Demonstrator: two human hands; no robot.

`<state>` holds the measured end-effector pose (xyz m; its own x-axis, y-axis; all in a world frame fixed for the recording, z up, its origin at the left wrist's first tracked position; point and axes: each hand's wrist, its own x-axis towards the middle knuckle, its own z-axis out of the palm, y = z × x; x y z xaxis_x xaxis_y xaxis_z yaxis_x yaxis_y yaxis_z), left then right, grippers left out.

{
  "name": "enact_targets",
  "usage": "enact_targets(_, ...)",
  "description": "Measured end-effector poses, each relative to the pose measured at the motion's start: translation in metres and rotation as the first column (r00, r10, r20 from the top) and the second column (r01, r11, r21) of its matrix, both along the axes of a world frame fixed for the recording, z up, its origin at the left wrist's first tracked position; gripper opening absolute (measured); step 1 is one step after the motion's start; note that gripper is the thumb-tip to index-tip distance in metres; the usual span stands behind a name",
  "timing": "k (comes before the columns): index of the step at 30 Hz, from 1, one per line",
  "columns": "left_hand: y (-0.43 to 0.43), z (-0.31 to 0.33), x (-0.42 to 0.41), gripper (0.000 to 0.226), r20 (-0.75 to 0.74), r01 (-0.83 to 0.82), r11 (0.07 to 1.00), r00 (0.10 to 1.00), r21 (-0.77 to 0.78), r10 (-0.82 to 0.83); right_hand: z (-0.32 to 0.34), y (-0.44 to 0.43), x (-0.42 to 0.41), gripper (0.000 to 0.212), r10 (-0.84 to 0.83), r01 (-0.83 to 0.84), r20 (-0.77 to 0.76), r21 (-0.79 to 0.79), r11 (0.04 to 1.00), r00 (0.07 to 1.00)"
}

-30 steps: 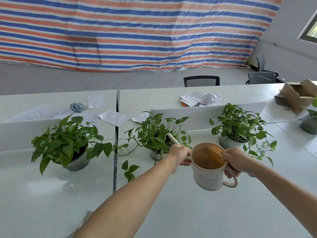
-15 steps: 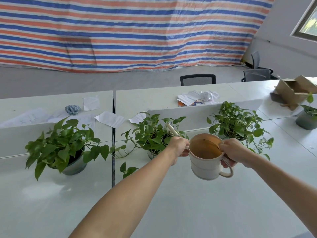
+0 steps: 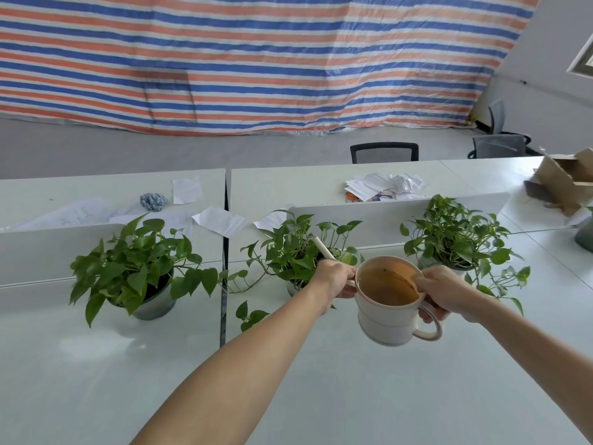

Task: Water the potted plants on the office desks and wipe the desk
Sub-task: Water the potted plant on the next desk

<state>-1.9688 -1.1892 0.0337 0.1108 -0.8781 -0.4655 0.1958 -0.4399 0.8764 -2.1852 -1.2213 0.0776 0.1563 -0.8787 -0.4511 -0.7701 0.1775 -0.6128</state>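
Note:
I hold a cream watering can (image 3: 386,319) with a brown inside above the white desk (image 3: 353,396). My right hand (image 3: 444,292) grips its rim and loop handle. My left hand (image 3: 335,279) grips the base of its long spout (image 3: 322,248), which points into the leaves of the middle potted plant (image 3: 296,252). A left potted plant (image 3: 138,271) and a right potted plant (image 3: 455,236) stand on the same desk row. A crumpled blue cloth (image 3: 153,201) lies on the far desk.
Low white dividers (image 3: 391,216) run behind the plants. Loose papers (image 3: 221,221) and a paper pile (image 3: 385,186) lie on the far desks. A cardboard box (image 3: 568,178) sits at the right, another pot (image 3: 585,236) at the right edge. Black chairs (image 3: 383,152) stand beyond.
Both hands and the watering can have held their place beside the middle plant; the can sits slightly more tilted. My view has shifted a little to the right and up.

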Motion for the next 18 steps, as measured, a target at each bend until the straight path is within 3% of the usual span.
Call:
enact_targets(11,0.006,-0.008,-0.019,0.026,-0.007,0.082,0.995,0.997,0.054,-0.081,-0.006,0.007,-0.017,0.028,0.0,0.003,-0.086,0.039,0.999,0.996)
enact_targets(18,0.002,0.002,-0.028,0.03,-0.012,0.14,0.989,0.99,0.056,-0.139,0.0,0.006,-0.017,0.027,-0.058,0.056,-0.121,-0.026,0.998,0.991)
